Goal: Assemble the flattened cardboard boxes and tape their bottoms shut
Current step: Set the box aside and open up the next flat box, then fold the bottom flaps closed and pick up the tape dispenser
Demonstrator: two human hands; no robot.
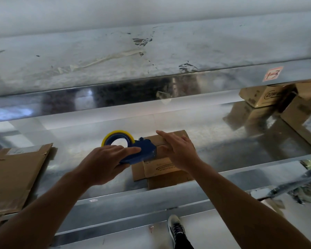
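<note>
Left hand (104, 163) fingers grasp the blue tape dispenser (139, 151) at the box (162, 159). Right hand (180, 150) fingers lie straight, pressing its flaps.

Setting: warehouse or stockroom packing station. Evidence: galvanised metal shelves (115, 56), handwritten label "1-3" (272, 74) on the shelf edge, stored cardboard boxes (262, 96), flattened cardboard stack (16, 169), tape dispenser (145, 148).

The box (162, 169) sits on the shelf (241, 150) straight before me. My right hand (180, 150) lies flat on its top. The tape dispenser (142, 151), gripped in my left hand (104, 162), touches its upper left edge. Flattened cardboard (16, 173) lies well to the box's left on the same shelf. Other boxes (262, 96) stand behind it to the right. My shoe (176, 227) is below it, nearer me.
</note>
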